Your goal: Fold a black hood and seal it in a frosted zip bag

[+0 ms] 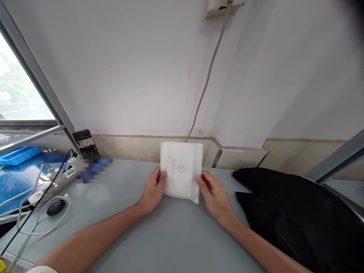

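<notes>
A white folded paper napkin (181,168) with a faint round print is held upright above the grey table (159,235), near the wall. My left hand (153,189) pinches its lower left edge with thumb and fingers. My right hand (214,195) grips its lower right edge the same way. Both forearms reach in from the bottom of the view.
A black cloth (298,212) lies on the table at the right. At the left are a phone (85,143) leaning on the window frame, a power strip (58,180) with cables, and a round black puck (55,207). A cord (209,72) runs down the wall.
</notes>
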### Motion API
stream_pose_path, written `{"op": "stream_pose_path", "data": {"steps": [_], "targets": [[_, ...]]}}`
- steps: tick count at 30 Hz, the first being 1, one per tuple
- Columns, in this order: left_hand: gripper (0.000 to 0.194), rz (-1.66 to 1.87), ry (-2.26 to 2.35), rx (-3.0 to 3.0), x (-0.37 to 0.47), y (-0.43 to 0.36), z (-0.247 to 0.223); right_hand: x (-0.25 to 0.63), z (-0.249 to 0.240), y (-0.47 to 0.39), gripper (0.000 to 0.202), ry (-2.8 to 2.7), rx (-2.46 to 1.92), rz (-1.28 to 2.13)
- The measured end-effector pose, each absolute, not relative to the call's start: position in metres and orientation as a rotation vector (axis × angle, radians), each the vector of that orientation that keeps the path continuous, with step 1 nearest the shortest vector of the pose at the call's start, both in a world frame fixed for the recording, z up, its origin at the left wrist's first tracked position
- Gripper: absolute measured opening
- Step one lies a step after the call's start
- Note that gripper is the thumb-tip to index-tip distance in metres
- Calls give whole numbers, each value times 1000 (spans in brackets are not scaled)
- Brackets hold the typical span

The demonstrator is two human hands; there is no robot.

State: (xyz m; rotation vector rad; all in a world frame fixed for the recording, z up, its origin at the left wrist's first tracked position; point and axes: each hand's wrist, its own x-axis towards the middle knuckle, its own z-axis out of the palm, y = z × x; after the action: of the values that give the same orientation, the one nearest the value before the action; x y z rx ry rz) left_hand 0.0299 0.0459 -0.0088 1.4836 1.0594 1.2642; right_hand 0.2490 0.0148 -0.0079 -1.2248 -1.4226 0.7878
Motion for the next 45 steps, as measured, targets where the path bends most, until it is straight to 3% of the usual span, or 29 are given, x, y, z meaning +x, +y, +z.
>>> {"op": "stream_pose_path", "data": {"steps": [12, 24, 45], "targets": [[50, 1076, 1118, 1306, 30, 45, -7, 249, -6, 19, 48, -1237, -1190, 956], [49, 1174, 1085, 1338, 27, 52, -8, 251, -10, 21, 40, -1143, -1197, 1093], [42, 1165, 1142, 1348, 24, 53, -7, 248, -8, 22, 51, -1068, -1205, 1237]]}}
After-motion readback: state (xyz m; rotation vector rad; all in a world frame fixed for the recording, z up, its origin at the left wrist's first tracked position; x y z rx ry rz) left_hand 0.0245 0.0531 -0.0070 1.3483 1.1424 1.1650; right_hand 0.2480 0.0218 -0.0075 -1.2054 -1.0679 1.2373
